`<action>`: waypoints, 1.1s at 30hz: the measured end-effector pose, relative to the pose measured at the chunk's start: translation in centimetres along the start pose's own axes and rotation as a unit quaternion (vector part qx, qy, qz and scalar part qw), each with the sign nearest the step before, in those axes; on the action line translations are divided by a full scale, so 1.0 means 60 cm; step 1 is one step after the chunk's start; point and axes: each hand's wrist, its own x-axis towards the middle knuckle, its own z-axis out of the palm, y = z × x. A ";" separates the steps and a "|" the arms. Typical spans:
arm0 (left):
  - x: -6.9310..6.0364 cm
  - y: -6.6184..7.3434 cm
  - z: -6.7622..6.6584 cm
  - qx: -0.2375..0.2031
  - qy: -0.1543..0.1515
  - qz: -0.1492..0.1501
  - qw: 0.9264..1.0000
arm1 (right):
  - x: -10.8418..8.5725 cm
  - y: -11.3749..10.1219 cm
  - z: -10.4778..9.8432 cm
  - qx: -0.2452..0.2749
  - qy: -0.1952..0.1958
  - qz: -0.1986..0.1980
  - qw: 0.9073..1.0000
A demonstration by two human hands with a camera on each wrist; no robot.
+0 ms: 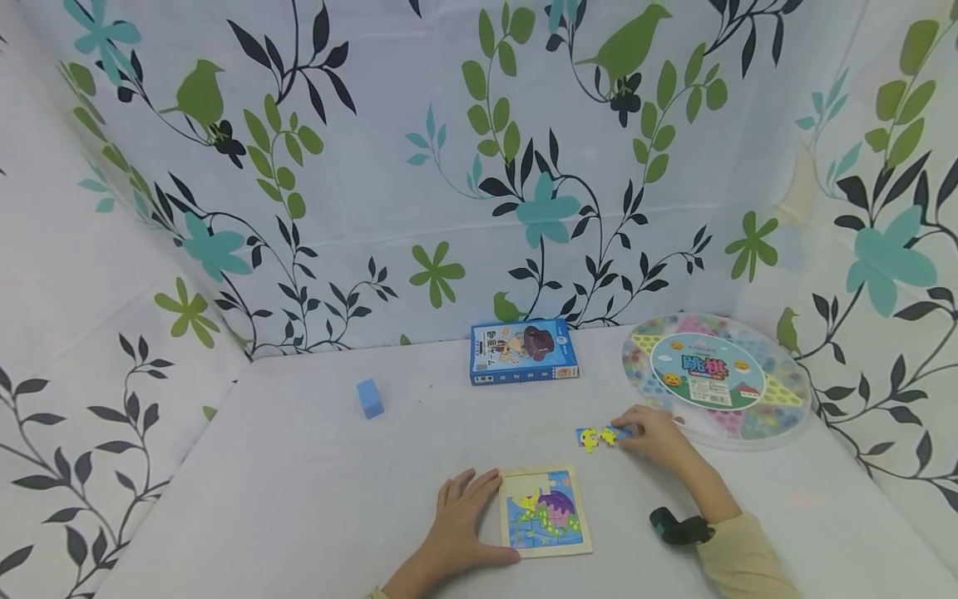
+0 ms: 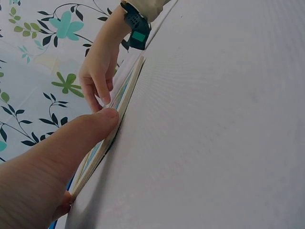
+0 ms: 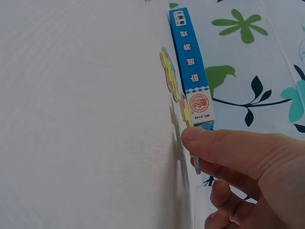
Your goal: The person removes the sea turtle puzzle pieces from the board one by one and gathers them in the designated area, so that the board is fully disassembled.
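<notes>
A square wooden puzzle frame [image 1: 584,532] lies on the table with a colourful picture in it and bare wood at its upper left. My left hand [image 1: 460,532] holds this frame at its left side, thumb at the lower edge in the left wrist view. Behind and to the right, my right hand [image 1: 657,439] pinches a blue and yellow puzzle piece [image 3: 186,112] between thumb and fingers. Another piece [image 1: 588,438] is just left of it; whether the two touch I cannot tell.
A blue box [image 1: 524,351] stands at the back near the patterned cloth. A round clear-lidded game board [image 1: 778,383] lies at the back right. On the back left sits a small blue block [image 1: 370,398].
</notes>
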 end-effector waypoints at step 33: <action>0.000 -0.001 0.003 0.011 -0.001 0.001 1.000 | -0.001 0.003 0.012 0.010 0.012 0.020 1.000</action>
